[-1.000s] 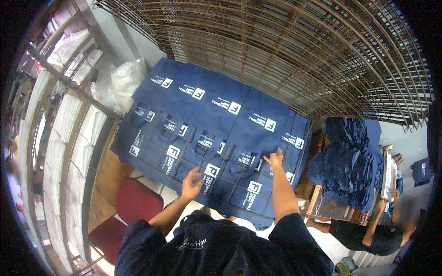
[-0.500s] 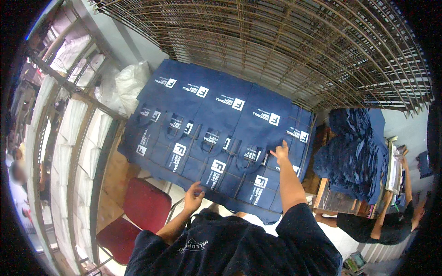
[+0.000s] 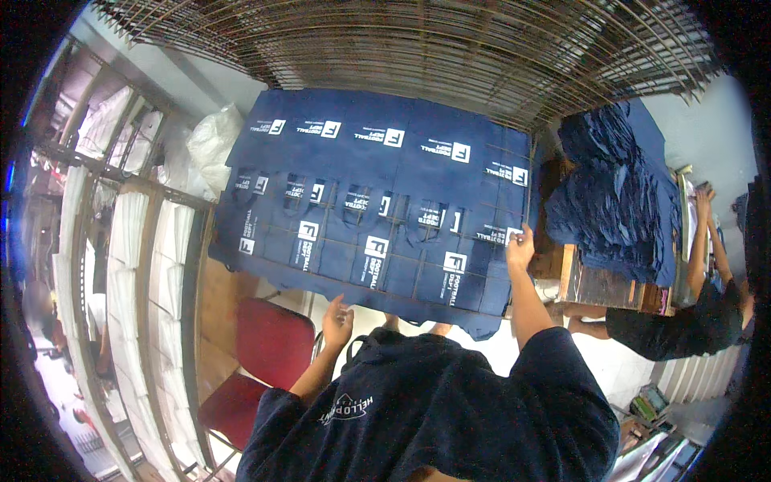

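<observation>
Dark blue fabric pieces (image 3: 353, 165) with white prints lie in overlapping rows in front of me. Over them passes the thin wire grid of a drying rack (image 3: 526, 193), clearest along the right side and the front. My right hand (image 3: 520, 249) is at the rack's right edge, fingers curled around the wire there. Close to the front edge of the fabric, my left hand (image 3: 338, 323) is raised with its fingers loosely apart and nothing visible in them.
More wire racks (image 3: 401, 48) tilt up at the back. A heap of dark blue fabric (image 3: 610, 201) covers a wooden table (image 3: 602, 281) on the right, with another person (image 3: 683, 317) beyond. A red chair (image 3: 273, 341) stands at the near left, by shelves of white stacks (image 3: 128, 265).
My right hand has moved from over the fabric rightward to the rack's edge, its fingers curling in. My left hand stays near the front edge. The whole view has shifted slightly.
</observation>
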`<state>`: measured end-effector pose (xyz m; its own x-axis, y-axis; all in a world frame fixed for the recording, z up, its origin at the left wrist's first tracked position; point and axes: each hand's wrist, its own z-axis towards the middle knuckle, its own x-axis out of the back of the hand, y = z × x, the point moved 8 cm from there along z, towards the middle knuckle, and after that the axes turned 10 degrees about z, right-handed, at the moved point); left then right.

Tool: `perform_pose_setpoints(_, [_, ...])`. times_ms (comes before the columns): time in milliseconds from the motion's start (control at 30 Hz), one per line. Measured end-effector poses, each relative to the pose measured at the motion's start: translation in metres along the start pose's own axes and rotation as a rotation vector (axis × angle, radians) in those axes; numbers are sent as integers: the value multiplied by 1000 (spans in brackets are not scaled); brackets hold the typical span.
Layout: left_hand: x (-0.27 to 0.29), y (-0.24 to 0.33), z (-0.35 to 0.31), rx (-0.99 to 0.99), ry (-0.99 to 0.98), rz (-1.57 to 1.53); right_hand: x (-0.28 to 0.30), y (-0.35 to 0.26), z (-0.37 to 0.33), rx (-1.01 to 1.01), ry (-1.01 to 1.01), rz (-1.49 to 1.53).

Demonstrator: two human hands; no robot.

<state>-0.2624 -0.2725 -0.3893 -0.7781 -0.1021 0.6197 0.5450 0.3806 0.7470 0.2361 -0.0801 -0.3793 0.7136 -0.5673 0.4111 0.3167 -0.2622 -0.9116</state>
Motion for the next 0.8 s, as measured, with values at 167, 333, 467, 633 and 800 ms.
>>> perform_pose_setpoints(167, [7,-28,-31,50,56,169,122,60,-34,211,185,-116])
perform_pose_setpoints(333, [-33,-212,-44,214,-74,499,225,136,-90,-161,64,-568])
perform_pose_setpoints(467, [-74,-259,-59,220,-418,399,253,244,-126,-476,-194,-436])
perform_pose_setpoints(633, [-110,-216,-41,328,-450,-76,236,339,-129,-439,-476,-374])
perform_pose_setpoints(800, [-109,-56,-47,170,-346,79,225,305,-87,-68,-344,-487])
